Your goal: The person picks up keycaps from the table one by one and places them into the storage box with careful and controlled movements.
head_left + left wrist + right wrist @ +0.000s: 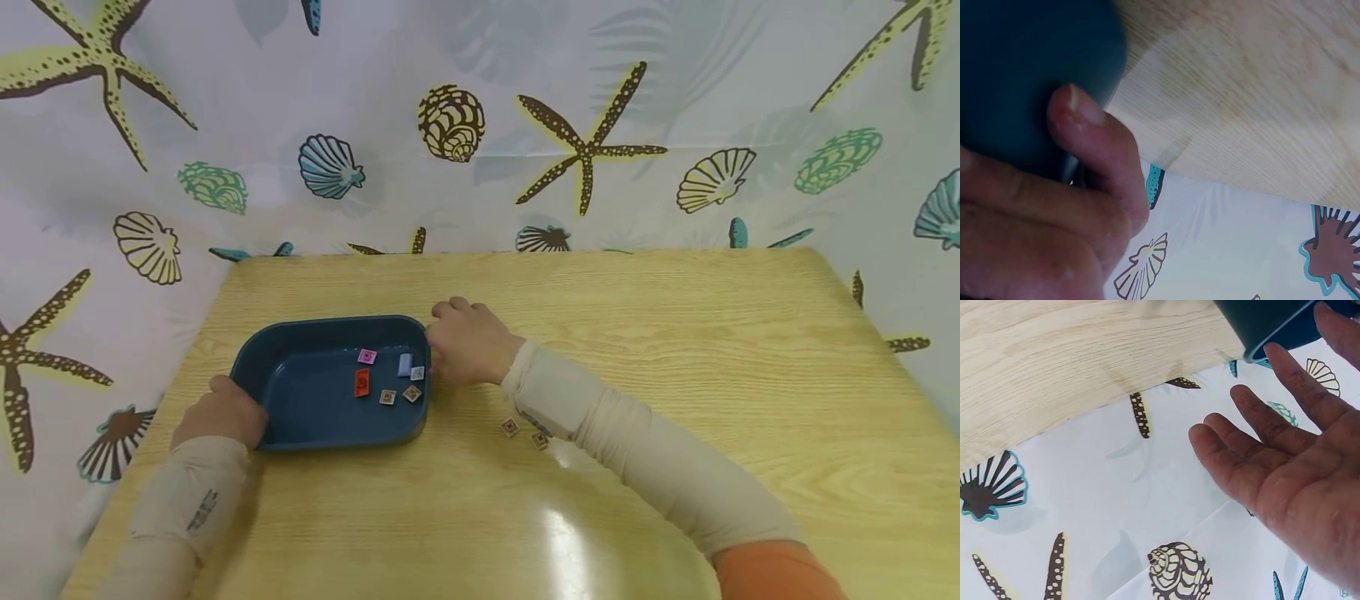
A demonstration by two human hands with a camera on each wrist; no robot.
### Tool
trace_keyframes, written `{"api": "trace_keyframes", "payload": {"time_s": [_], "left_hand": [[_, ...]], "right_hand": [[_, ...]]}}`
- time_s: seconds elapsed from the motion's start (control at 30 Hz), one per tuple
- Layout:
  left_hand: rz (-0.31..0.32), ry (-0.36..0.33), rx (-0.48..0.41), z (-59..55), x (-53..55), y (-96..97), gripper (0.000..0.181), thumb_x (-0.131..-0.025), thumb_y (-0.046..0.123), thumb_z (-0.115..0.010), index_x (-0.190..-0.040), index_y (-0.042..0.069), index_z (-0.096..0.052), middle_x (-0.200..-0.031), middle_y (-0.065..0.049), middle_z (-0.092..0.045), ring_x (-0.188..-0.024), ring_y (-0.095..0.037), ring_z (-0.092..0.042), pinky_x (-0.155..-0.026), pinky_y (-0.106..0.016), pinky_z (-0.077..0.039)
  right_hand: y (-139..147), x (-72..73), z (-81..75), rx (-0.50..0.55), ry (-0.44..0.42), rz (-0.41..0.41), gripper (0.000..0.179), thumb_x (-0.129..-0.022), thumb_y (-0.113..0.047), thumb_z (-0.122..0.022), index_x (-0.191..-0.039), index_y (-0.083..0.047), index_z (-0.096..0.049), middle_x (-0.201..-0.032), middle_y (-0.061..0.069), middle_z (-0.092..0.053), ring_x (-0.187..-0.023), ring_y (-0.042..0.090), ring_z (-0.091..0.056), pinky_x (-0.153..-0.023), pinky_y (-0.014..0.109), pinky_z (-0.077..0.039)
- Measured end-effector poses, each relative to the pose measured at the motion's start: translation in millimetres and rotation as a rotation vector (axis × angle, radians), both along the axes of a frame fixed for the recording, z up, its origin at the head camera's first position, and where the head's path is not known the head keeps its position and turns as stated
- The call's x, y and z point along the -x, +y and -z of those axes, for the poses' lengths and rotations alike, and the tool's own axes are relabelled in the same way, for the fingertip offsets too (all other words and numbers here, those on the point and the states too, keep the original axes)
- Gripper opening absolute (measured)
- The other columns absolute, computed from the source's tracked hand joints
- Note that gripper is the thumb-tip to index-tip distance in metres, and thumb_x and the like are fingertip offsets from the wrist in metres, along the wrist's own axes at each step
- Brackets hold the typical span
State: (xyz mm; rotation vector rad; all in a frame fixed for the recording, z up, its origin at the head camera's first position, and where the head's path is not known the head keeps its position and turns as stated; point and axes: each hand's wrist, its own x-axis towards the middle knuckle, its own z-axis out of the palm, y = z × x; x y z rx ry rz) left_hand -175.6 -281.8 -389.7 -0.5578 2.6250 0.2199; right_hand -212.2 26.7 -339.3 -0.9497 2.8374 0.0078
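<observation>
Lighting bright and even from above; a white glare patch sits on the table near the front edge, shadows soft and faint. Head view shows wide-angle bowing at the edges. Left wrist view is blurred at close range; right wrist view is sharper.

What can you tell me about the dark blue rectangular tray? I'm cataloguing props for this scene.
The dark blue rectangular tray looks like matte plastic, shallow, with rounded corners and a raised rim. It sits flat on the left part of the light wooden table. Inside lie six small square tiles, red, pink, pale blue and brownish. The left hand holds its near-left corner; the right hand touches its far-right edge.
</observation>
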Motion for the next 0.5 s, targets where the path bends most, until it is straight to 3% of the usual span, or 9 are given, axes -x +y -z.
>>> {"api": "trace_keyframes", "payload": {"time_s": [0.23, 0.5], "left_hand": [[-0.023, 0.004, -0.007, -0.1, -0.3, -2.3, 0.059, -0.093, 0.023, -0.036, -0.134, -0.017, -0.022, -0.118, -0.042, -0.051, -0.099, -0.054, -0.057, -0.069, -0.055, -0.050], [-0.019, -0.029, 0.011, 0.5, 0.3, -3.7, 0.064, -0.094, 0.024, -0.035, -0.138, -0.018, -0.015, -0.118, -0.043, -0.050, -0.099, -0.053, -0.058, -0.071, -0.055, -0.051]], "right_hand": [[15, -0.9, 7.0, 0.005, -0.021, 0.028, 0.025, -0.087, -0.033, -0.069, -0.095, -0.010, -0.071, -0.125, 0.013, -0.060, -0.116, 0.034, -0.056, -0.096, 0.050, -0.049], [45, 0.0, 14.3, 0.009, -0.113, 0.091, 0.036, -0.089, -0.030, -0.067, -0.117, -0.009, -0.063, -0.139, 0.016, -0.051, -0.129, 0.037, -0.047, -0.102, 0.052, -0.044]]}}
